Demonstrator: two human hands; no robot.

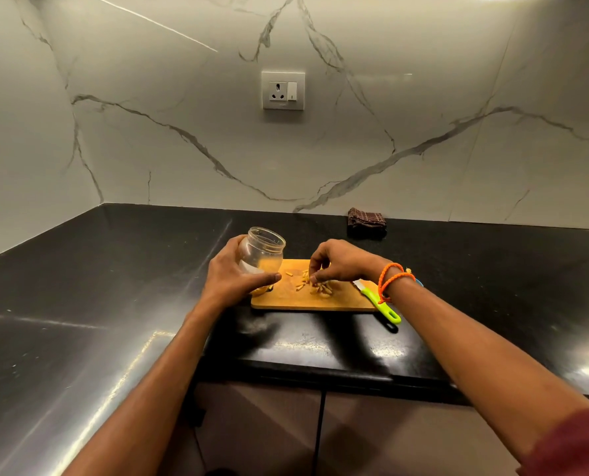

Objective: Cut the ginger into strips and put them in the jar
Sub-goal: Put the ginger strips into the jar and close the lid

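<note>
Black polished stone forms the counter (114, 304), backed by pale marble-look wall panels with a white socket (283, 90) set in them. Near the counter's front edge lies a wooden cutting board (337, 298), the landmark for everything else. At the board's left end, the left hand (233, 274) grips a clear glass jar (263, 250), fingers and thumb curled round its lower body; the jar is tilted, its open mouth leaning toward the wall and slightly right, with a few yellow pieces visible near its base. Over the middle of the board, the right hand (337, 261) arches downward, fingertips bunched and pinching into a small heap of ginger strips (318, 286). These are short, pale yellow sticks, with a few lying loose on the board to the left of the heap. Orange cords (391, 278) circle the right wrist. At the board's right end rests a knife with a green handle (380, 302), its handle reaching past the board's corner toward the counter's front edge. Behind the board and to its right, against the wall, sits a folded dark cloth (367, 222). Bare counter stretches well to the left and right of the board.
</note>
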